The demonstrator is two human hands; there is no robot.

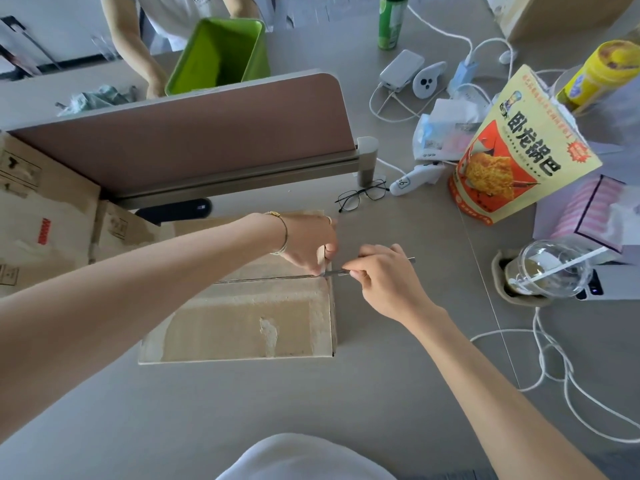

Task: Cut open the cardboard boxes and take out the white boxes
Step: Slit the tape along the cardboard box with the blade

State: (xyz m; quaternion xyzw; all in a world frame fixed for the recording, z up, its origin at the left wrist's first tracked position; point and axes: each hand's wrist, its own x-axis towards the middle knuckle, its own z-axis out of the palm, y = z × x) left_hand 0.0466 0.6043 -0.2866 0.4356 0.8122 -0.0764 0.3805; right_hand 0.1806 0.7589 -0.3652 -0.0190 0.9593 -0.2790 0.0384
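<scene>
A flat brown cardboard box (242,320) lies on the grey table in front of me, its centre seam running left to right. My right hand (384,278) grips a thin metal knife (337,272) whose blade sits at the right end of that seam. My left hand (308,242) rests on the far half of the box at its right edge, thumb and fingers pinching the flap beside the blade. No white box shows.
More cardboard boxes (45,216) are stacked at the left under a brown desk divider (194,133). Glasses (362,195), a snack bag (519,150), a plastic cup (547,268) and white cables (561,368) crowd the right. Another person holds a green bin (221,53) behind the divider.
</scene>
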